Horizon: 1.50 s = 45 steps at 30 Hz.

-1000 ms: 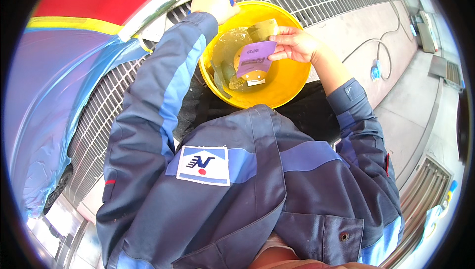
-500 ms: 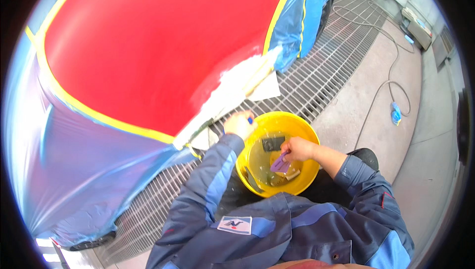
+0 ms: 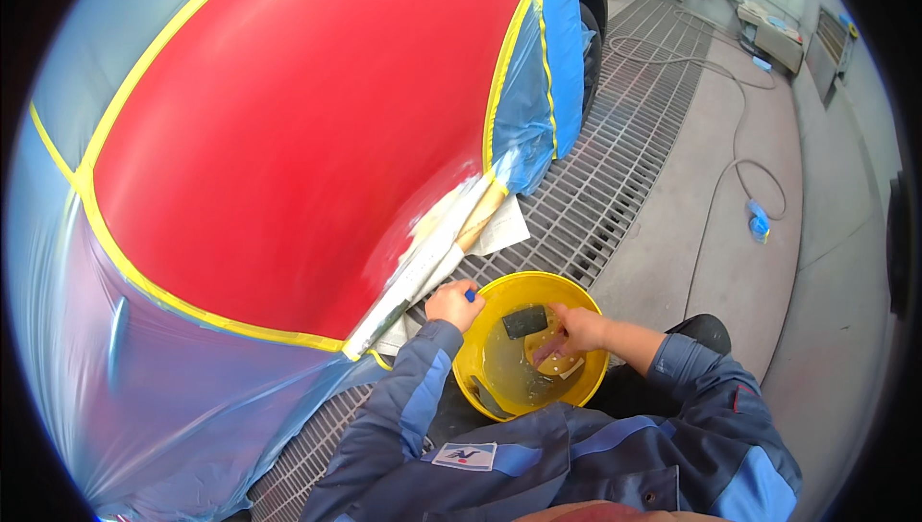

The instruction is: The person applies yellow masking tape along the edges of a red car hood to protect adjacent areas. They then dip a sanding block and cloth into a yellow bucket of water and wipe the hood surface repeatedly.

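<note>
A yellow bucket (image 3: 468, 277) of cloudy water stands between my knees. My right hand (image 3: 578, 330) reaches inside it, fingers closed on a thin purple flat piece (image 3: 547, 350) that dips into the water; its exact kind is unclear. A dark grey block (image 3: 524, 321) and a small pale piece (image 3: 572, 368) lie in the bucket too. At the left rim, my left hand (image 3: 451, 307) is a fist around something with a blue end (image 3: 470, 295); the rest of that thing is hidden in the palm.
A red car panel (image 3: 288, 138), edged with yellow tape, fills the left, with a whitish sanded patch low down. Blue masking film (image 3: 173, 397) hangs around it. Metal floor grating (image 3: 615, 157) runs below. A hose (image 3: 738, 128) lies on the floor at right.
My right hand has lowered the purple piece into the water. My view has shifted, so the bucket sits lower in the picture and more of the panel shows.
</note>
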### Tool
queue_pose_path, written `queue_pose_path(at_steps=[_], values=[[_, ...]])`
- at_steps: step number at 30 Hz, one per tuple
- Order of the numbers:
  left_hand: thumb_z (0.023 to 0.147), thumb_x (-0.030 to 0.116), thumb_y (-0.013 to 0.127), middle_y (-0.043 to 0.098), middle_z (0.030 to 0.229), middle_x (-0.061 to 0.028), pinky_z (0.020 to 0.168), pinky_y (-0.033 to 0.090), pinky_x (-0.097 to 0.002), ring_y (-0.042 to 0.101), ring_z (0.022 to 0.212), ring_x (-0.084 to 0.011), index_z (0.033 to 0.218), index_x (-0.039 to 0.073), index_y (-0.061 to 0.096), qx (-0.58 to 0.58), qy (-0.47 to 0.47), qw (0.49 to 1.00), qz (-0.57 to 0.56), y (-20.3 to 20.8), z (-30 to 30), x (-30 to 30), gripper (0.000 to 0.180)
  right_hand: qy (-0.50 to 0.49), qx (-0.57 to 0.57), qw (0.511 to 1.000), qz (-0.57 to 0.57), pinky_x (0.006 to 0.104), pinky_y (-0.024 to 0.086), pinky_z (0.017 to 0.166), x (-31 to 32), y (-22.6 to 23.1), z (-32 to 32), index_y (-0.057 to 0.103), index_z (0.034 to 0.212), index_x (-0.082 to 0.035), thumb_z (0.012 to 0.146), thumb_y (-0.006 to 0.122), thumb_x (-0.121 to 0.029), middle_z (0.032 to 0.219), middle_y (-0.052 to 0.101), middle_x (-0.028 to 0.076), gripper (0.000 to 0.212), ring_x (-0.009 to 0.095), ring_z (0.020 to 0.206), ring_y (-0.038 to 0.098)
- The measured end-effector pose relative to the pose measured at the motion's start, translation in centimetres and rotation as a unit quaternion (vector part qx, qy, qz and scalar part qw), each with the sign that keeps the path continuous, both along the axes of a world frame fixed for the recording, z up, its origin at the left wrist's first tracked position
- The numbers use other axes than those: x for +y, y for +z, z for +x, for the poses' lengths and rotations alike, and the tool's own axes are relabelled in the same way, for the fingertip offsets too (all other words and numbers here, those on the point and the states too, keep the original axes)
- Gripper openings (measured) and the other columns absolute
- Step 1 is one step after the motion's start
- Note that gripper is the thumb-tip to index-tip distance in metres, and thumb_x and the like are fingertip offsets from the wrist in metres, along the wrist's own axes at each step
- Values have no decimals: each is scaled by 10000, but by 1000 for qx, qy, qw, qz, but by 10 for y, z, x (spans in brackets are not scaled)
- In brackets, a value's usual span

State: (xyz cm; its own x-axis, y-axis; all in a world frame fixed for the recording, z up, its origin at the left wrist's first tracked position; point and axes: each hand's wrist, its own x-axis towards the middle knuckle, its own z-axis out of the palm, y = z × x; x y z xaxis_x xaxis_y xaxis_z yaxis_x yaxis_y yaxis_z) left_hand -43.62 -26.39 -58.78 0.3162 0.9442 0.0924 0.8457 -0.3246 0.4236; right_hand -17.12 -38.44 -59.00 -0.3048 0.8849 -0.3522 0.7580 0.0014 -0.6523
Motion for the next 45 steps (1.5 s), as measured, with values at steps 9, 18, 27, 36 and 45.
queue_pose_path(at_steps=[9, 18, 27, 36, 45], values=[[769, 281, 705, 730, 904, -70, 756, 555, -424, 689, 885, -293, 884, 174, 750, -5, -8, 999, 45, -3, 9, 3, 164, 46, -34, 996, 72, 473, 548, 757, -3, 8, 19, 641, 1051, -152, 916, 561, -199, 923, 727, 147, 164, 368, 875, 704], [773, 239, 696, 738, 882, -62, 752, 556, -408, 687, 882, -288, 847, 154, 752, 34, -25, 998, 40, 8, 29, 21, 126, 180, 25, 975, 129, 437, 564, 771, 19, -3, 45, 699, 1071, -138, 818, 623, -131, 1130, 697, 114, 265, 347, 900, 686], [785, 251, 680, 745, 917, -55, 784, 563, -399, 696, 918, -273, 876, 159, 759, 52, -34, 998, 31, 16, 45, 37, 152, 205, 69, 969, 122, 427, 507, 879, 48, -11, 56, 738, 1073, -170, 825, 649, -132, 1011, 697, 95, 266, 322, 1001, 622], [770, 265, 683, 740, 919, -63, 792, 564, -406, 695, 914, -282, 889, 163, 751, 66, -38, 997, 23, 18, 41, 31, 171, 70, 280, 947, 141, 378, 538, 836, 40, -22, 45, 684, 859, -49, 756, 800, -114, 1016, 698, 156, 168, 279, 978, 672], [785, 280, 674, 723, 879, -72, 773, 562, -421, 684, 884, -292, 884, 144, 724, 41, -50, 997, 41, 13, 31, 27, 176, -74, 372, 922, -76, 264, 519, 645, 29, -35, 18, 718, 967, -34, 854, 786, -128, 876, 717, 22, 163, 71, 695, 620]])
